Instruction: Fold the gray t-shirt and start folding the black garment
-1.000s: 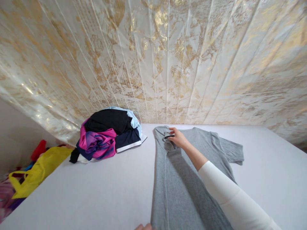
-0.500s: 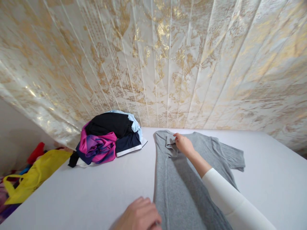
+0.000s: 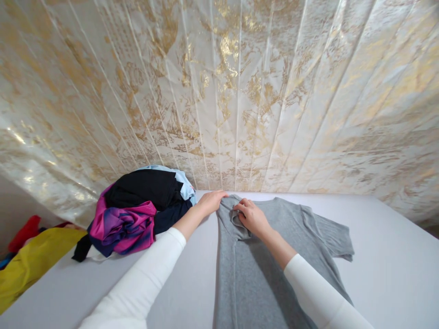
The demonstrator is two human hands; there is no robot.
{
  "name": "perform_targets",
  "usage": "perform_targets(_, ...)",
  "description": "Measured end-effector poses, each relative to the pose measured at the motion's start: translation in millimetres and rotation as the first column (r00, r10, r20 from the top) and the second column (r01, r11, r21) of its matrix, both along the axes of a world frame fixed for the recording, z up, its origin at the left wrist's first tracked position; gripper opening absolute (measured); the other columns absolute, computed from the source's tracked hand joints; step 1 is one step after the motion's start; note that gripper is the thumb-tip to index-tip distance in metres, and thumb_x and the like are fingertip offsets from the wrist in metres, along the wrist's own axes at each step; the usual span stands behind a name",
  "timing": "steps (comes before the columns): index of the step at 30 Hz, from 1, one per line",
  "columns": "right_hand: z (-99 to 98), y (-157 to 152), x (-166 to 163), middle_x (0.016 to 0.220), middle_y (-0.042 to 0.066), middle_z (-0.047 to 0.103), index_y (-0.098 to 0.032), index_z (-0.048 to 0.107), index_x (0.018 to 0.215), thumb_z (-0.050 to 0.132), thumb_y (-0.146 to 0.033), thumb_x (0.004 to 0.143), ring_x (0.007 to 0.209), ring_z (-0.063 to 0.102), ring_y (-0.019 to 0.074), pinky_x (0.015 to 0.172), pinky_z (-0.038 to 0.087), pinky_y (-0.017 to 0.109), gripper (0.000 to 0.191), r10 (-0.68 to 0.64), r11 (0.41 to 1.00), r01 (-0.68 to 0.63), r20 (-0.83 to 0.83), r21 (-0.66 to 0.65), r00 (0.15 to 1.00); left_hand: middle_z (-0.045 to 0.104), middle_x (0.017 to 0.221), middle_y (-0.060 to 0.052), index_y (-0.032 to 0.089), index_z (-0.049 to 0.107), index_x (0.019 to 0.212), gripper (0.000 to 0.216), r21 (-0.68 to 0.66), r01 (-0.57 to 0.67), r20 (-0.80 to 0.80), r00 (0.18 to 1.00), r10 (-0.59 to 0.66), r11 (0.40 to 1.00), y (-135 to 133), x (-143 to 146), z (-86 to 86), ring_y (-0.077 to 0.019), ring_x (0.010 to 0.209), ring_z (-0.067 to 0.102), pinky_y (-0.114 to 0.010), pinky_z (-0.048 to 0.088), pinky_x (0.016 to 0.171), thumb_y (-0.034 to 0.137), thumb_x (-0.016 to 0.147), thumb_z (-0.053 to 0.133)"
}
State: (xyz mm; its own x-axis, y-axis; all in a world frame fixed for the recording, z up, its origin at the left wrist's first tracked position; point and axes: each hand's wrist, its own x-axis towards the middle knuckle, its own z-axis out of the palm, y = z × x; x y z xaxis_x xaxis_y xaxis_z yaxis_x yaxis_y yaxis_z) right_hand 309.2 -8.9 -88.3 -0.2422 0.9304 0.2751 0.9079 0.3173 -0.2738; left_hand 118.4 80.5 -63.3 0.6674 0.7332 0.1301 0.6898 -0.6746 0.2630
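Note:
A grey short-sleeved T-shirt lies spread on the white-covered table, its left side folded inward in a long straight edge. At the top of that fold my left hand has its fingertips closed on the shirt's upper left corner. My right hand pinches the small folded-over sleeve just to the right of it, with fingers curled and partly hidden. On the right, the other sleeve extends flat. The lower part of the shirt runs out of view at the bottom.
Left of the shirt sits a heap of clothes, with a black garment above a pink and purple one. A yellow bag and a red item lie past the table's left edge. A gold-patterned curtain hangs behind.
My left hand has moved from the near edge up to the shirt's top left corner. My right hand stays at the folded sleeve, with its fingers now curled into it. The view has shifted slightly.

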Motion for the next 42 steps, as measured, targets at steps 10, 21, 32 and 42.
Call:
perform_targets(10,-6.3,6,2,0.105,0.006,0.058,-0.022,0.066,0.091,0.047,-0.001,0.073,0.098,0.049,0.0196,0.088,0.041,0.030,0.033,0.124,0.992,-0.123,-0.074,0.024,0.989,0.065,0.114,-0.004,0.022,0.065,0.108,0.034,-0.029,0.000,-0.149,0.989,-0.004,1.000,10,1,-3.0,-0.0186,0.104,0.061,-0.026,0.045,0.090,0.007,0.086,0.045)
perform_targets(21,-7.8,2,22,0.082,0.001,0.062,-0.021,0.054,0.090,0.038,-0.021,0.079,0.070,0.061,0.0143,0.055,0.050,0.022,0.019,-0.330,0.940,0.171,-0.658,-0.294,0.677,0.059,0.116,-0.008,0.016,0.058,0.114,0.028,-0.057,-0.017,-0.234,0.972,0.003,0.998,13,9,3.0,-0.0207,0.100,0.060,-0.042,0.051,0.086,0.034,0.093,0.056)
perform_targets(32,-11.8,6,20,0.088,0.006,0.063,-0.021,0.054,0.078,0.066,-0.027,0.070,0.090,0.058,0.0213,0.076,0.041,0.029,0.015,-0.393,0.914,0.308,-0.386,-0.265,0.835,0.058,0.119,-0.009,0.017,0.057,0.117,0.029,-0.031,-0.053,-0.282,0.958,0.042,0.998,14,18,-2.7,-0.0207,0.101,0.060,-0.041,0.052,0.085,0.033,0.093,0.056)
perform_targets(42,7.4,8,9,0.071,-0.006,0.060,-0.023,0.047,0.094,0.047,-0.019,0.079,0.053,0.056,0.0109,0.051,0.037,0.021,0.016,-0.324,0.924,0.203,-0.380,-0.325,0.866,0.059,0.117,-0.008,0.016,0.057,0.116,0.029,-0.014,-0.074,-0.230,0.971,0.069,0.997,7,20,-6.8,-0.0205,0.099,0.060,-0.041,0.052,0.085,0.033,0.093,0.056)
